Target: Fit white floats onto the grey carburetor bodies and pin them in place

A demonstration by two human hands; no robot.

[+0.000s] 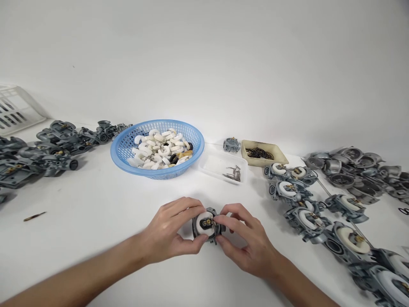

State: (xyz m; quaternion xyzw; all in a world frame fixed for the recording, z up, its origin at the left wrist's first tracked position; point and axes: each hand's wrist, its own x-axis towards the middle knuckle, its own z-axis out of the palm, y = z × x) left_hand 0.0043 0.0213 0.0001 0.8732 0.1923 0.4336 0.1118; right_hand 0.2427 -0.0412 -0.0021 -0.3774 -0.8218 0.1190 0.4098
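Note:
A grey metal carburetor [220, 230] rests on the white table between my hands, its open bowl side facing up. Seated in it is a white C-shaped float [200, 227] around brass jets. My left hand [179, 228] grips the carburetor from the left, fingers at the far rim and thumb on the near edge by the float. On the opposite side, my right hand [247, 238] has its index fingertip at the float's hinge end and its thumb against the body's near right edge. Any small pin under that fingertip is hidden.
A blue basket [119, 164] holds many floats. Behind my hands, a clear tray [209, 164] contains small pins, and a cream tray [277, 154] black rings. Carburetors with floats [309, 219] line the right, beside metal bowls [341, 179]. More carburetors [57, 149] and a thin tool [35, 216] lie left.

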